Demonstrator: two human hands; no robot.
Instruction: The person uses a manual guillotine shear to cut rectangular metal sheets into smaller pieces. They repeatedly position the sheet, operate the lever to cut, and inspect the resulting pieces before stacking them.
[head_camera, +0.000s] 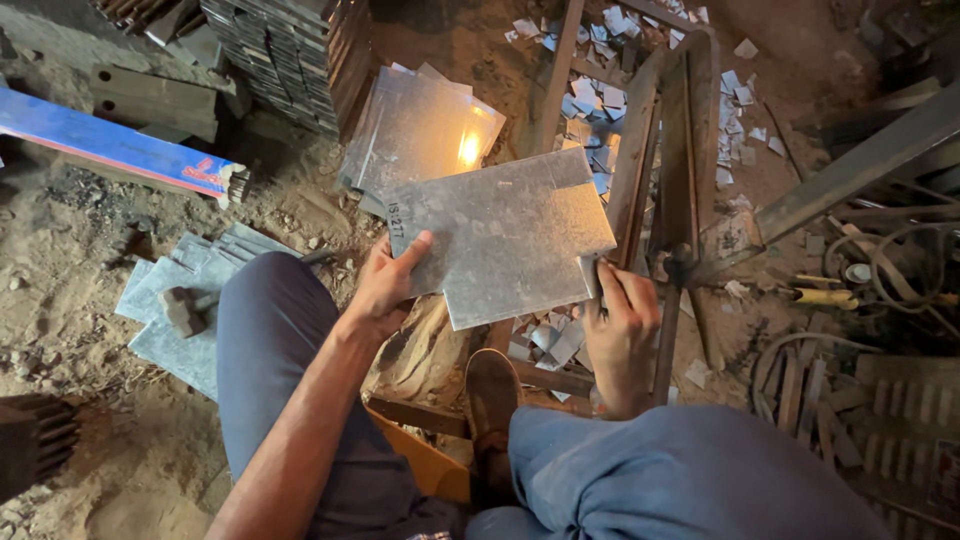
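I hold a flat grey metal sheet (505, 235) with notched corners over my lap. My left hand (385, 285) grips its left edge, thumb on top. My right hand (620, 325) pinches its lower right corner next to a rusty upright metal frame (680, 170), which looks like a shearing tool. My foot in a brown sandal (492, 395) rests on a wooden bar below the sheet.
More shiny sheets (415, 125) lie on the dirt floor ahead, and others (175, 300) lie to the left with a hammer (185, 310) on them. Small metal offcuts (600, 90) litter the ground behind the frame. A stack of cut plates (285, 55) stands at the back; cables (890, 265) lie at right.
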